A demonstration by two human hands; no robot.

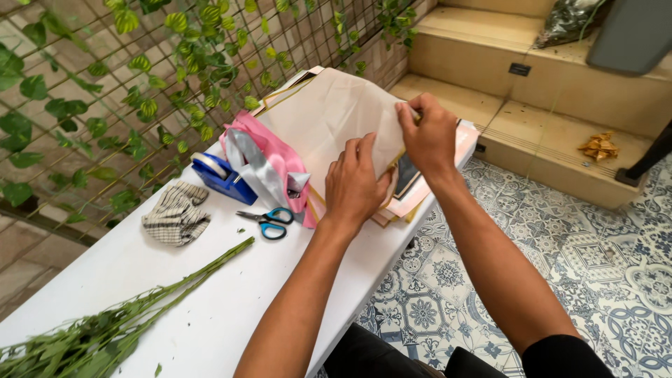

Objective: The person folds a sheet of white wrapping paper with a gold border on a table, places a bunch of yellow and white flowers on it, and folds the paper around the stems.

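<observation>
My left hand (pixel 355 183) presses flat on a stack of paper sheets (pixel 329 115) lying at the far end of the white table (pixel 210 308). My right hand (pixel 428 136) pinches the edge of the top cream sheet at the stack's right side and lifts it. Pink and gold-edged sheets show under the cream one. A pink and silver ribbon bundle (pixel 266 168) lies against the stack's left side.
Blue-handled scissors (pixel 269 220), a blue tape dispenser (pixel 220 175) and a striped cloth (pixel 175 213) lie left of the stack. Long green stems (pixel 119 325) rest at the table's near left. A leafy wire trellis (pixel 140 91) stands behind; tan steps (pixel 532 84) and patterned floor tiles lie to the right.
</observation>
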